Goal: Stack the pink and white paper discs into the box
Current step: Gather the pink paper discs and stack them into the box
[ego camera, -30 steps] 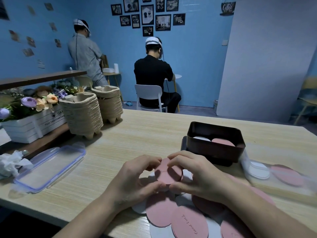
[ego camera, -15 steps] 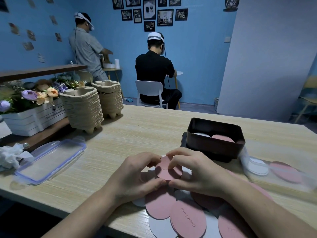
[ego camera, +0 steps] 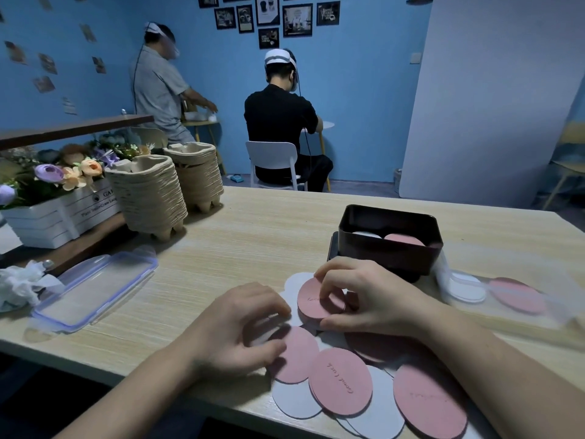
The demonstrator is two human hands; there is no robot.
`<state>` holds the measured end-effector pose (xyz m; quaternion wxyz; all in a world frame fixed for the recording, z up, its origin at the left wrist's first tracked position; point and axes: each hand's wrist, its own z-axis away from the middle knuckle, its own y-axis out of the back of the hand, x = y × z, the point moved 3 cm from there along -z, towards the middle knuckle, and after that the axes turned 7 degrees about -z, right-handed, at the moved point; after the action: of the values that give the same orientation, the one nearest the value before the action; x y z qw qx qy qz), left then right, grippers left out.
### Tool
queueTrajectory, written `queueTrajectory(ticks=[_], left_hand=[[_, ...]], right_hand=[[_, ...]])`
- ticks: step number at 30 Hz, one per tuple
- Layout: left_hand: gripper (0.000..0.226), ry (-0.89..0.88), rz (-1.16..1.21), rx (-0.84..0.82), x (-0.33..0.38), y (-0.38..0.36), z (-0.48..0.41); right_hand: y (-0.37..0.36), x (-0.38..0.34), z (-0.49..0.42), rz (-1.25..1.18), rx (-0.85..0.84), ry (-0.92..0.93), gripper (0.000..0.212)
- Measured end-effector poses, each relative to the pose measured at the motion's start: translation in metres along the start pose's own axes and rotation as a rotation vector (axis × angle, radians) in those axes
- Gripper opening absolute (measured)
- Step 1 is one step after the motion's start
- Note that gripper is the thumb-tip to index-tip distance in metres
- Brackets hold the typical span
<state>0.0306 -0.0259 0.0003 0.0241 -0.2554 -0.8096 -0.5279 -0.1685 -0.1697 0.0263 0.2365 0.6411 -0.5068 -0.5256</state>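
Observation:
Pink and white paper discs lie in an overlapping pile (ego camera: 340, 386) at the table's near edge. My right hand (ego camera: 367, 301) pinches one pink disc (ego camera: 311, 301) by its rim, just above the pile's far end. My left hand (ego camera: 240, 332) sits at the pile's left side with curled fingers over a white disc (ego camera: 267, 332); whether it grips that disc is unclear. The dark brown box (ego camera: 389, 253) stands just beyond my right hand. Inside it lie a white disc (ego camera: 367, 235) and a pink disc (ego camera: 403, 239) side by side.
A clear sleeve right of the box holds a white disc (ego camera: 468, 289) and a pink one (ego camera: 516, 295). At left are a clear plastic lid (ego camera: 95, 289), crumpled tissue (ego camera: 19, 283), stacked pulp trays (ego camera: 148, 198) and a flower box (ego camera: 47, 217). Two people work at the blue wall.
My left hand let go of the pink disc and dropped onto the pile's left side. My right hand alone keeps the disc. The camera has tilted down.

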Motion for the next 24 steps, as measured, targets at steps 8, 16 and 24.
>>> queueTrajectory(ticks=[8, 16, 24], left_hand=[[0.082, -0.009, -0.079, -0.215, 0.0007, -0.0050, 0.0007], [0.069, -0.002, -0.060, -0.066, -0.0020, -0.0020, 0.0011], [0.066, 0.102, -0.058, 0.111, -0.0066, 0.0031, -0.0037]], right_hand=[[0.0017, 0.0015, 0.0012, -0.002, 0.015, -0.009, 0.037], [0.0022, 0.0054, 0.0011, 0.023, 0.021, -0.042, 0.031], [-0.0003, 0.0041, -0.0006, 0.029, 0.011, -0.037, 0.032]])
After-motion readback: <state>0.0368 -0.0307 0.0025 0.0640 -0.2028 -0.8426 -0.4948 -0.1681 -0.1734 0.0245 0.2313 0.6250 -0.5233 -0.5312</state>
